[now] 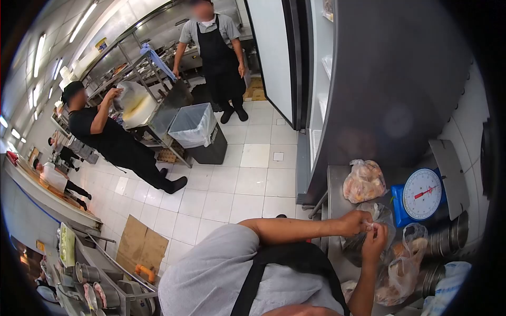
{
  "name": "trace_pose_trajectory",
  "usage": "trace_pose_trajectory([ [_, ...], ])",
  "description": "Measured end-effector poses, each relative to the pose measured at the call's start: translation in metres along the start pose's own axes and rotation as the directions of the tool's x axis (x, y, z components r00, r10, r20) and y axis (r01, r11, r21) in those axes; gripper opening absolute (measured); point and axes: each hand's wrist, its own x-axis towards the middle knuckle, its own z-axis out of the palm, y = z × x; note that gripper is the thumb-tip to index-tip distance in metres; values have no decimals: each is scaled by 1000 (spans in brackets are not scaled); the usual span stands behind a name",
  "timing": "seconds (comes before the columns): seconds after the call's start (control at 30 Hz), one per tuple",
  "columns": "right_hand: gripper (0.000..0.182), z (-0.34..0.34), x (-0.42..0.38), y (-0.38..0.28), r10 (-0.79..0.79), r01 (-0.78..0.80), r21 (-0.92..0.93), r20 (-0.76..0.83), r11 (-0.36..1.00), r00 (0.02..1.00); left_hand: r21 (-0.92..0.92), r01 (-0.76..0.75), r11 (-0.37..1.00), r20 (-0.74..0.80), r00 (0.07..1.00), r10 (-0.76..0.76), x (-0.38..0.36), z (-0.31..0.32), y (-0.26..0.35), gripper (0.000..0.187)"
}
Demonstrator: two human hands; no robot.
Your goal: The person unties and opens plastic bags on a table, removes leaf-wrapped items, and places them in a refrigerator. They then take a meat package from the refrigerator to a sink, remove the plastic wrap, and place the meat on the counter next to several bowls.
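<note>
You stand at a steel counter hemmed in by a tall dark cabinet behind it and a tiled wall on the far side, so open room lies only over the white floor away from the counter. Your left hand and right hand meet above the counter, fingertips pressed together on the twisted neck of a clear plastic bag; both pinch it, touching each other. The bag hangs just below your hands. Beside it stands a blue scale, a filled bag lies nearer the cabinet, another bag sits by your right forearm, and stacked metal bowls crowd the wall edge. Well apart, two people stand near a lined bin.
</note>
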Motion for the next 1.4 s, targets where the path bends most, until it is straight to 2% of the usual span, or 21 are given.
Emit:
trace_pose_trajectory([
  [0.03, 6, 2, -2, 2, -46, 46, 11, -43, 999, 998, 119, -55, 991, 10, 998, 54, -4, 0, 3, 11],
  [0.13, 10, -1, -3, 3, -37, 38, -6, 18, 999, 999, 226, -137, 964, 91, 989, 119, -5, -2, -2, 8],
  [0.17, 9, -1, -5, 5, -53, 53, -7, 3, 999, 999, 54, 74, 996, 182, 980, -82, -3, -2, -2, 7],
  [0.23, 9, 5, -4, 9, -90, 90, 3, -37, 996, 995, -195, 515, 835, 427, 811, -400, 5, -14, 9, 5],
  [0.33, 6, 0, -5, 13, 139, -140, 39, 18, 989, 990, -422, 734, 531, 566, 672, -478, 7, -28, 13, 3],
  [0.43, 6, -5, -5, 9, 4, -11, 93, 78, 996, 997, -603, 734, 314, 548, 667, -506, 3, -23, 10, 5],
  [0.53, 9, -13, -4, -25, 151, -166, 129, 118, 978, 981, -586, 721, 371, 540, 688, -485, 5, -23, 14, 9],
  [0.63, 8, -12, -2, -14, 76, -86, 81, 126, 993, 989, -489, 753, 441, 509, 656, -557, 13, -24, 24, 12],
  [0.73, 8, -12, -1, -5, 99, -110, 54, 169, 993, 981, -401, 717, 570, 484, 694, -533, 16, -32, 27, 13],
  [0.83, 7, -14, -2, 8, 5, 11, -112, 137, 994, 991, -324, 660, 678, 422, 742, -521, 9, -36, -10, 13],
  [0.87, 6, -13, -4, 14, 4, 7, -103, 109, 995, 994, -299, 552, 779, 353, 822, -447, 3, -36, -30, 18],
  [0.9, 7, -13, -5, 15, 8, 16, -157, 149, 987, 989, -332, 561, 758, 400, 812, -425, -2, -46, -33, 24],
  [0.93, 8, -14, -4, 14, -1, 22, -133, 152, 991, 988, -121, 471, 874, 376, 836, -399, -7, -50, -41, 30],
  [0.97, 8, -18, -3, 12, 42, -30, -94, 137, 995, 990, -16, 258, 966, 290, 926, -243, -16, -50, -48, 30],
  [1.0, 9, -28, -4, 19, 68, -61, -56, 133, 997, 989, 228, 138, 964, 276, 940, -200, -25, -49, -34, 33],
  [1.03, 13, -49, -20, 6, 173, -166, -63, 134, 984, 976, 459, 20, 888, 262, 952, -157, -37, -46, -18, 36],
  [1.1, 24, -61, 17, 5, 215, -212, -66, 46, 975, 976, 344, 287, 894, 79, 940, -332, -3, -67, 31, 49],
  [1.17, 35, -72, -3, 39, 338, -335, -117, 11, 935, 941, 378, -65, 923, 199, 980, -13, -5, -54, 27, 60],
  [1.23, 47, -61, -19, 73, 434, -414, -152, 145, 898, 889, 434, -269, 860, 424, 903, 69, -4, -34, 30, 64],
  [1.3, 56, -54, -16, 62, 530, -535, -22, 180, 845, 829, 630, -331, 703, 477, 879, -14, -3, -17, 30, 68],
  [1.4, 57, -54, -18, 56, 590, -595, 6, 127, 803, 797, 623, -384, 682, 452, 888, 87, 6, -7, 22, 55],
])
